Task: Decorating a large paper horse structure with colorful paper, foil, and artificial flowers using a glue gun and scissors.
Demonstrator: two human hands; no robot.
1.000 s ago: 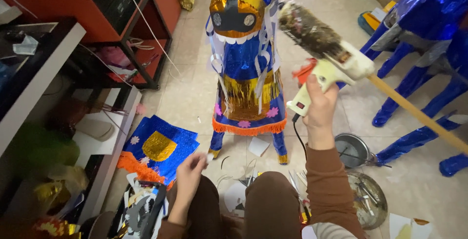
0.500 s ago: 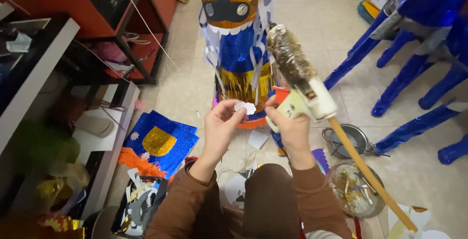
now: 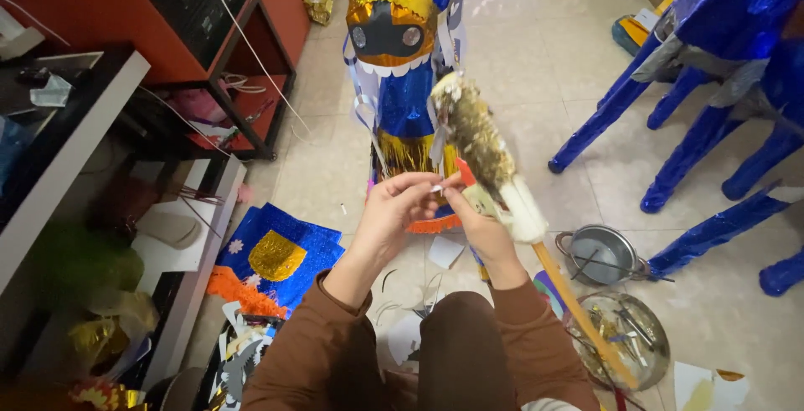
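Looking down from the head camera, both hands meet just in front of the tall foil piñata (image 3: 400,84), a blue and gold figure standing on the tiled floor. The right hand (image 3: 481,227) is closed around the grip of a glue gun (image 3: 490,160), whose glitter-crusted barrel tilts up toward the piñata's gold fringe. A second ago that gun was held higher and off to the piñata's right, while the left hand was down near the lap; half a second ago the left hand had come up with a small white scrap. Now the left hand (image 3: 394,210) pinches that small white piece (image 3: 436,186) in its fingertips, right at the gun and just short of the piñata's body. As a judgement, the scrap is being brought to the gun for glue.

Right of the piñata's base, a small metal pot (image 3: 605,253) sits on the floor with a thin stick or wire lying across it; what else it holds cannot be told. Nearer the person, a round glass bowl (image 3: 626,337) holds a jumble of thin sticks and scraps. A wooden stick (image 3: 578,310) runs from the right hand across that bowl. Left of the piñata lie blue and gold foil sheets (image 3: 276,256).
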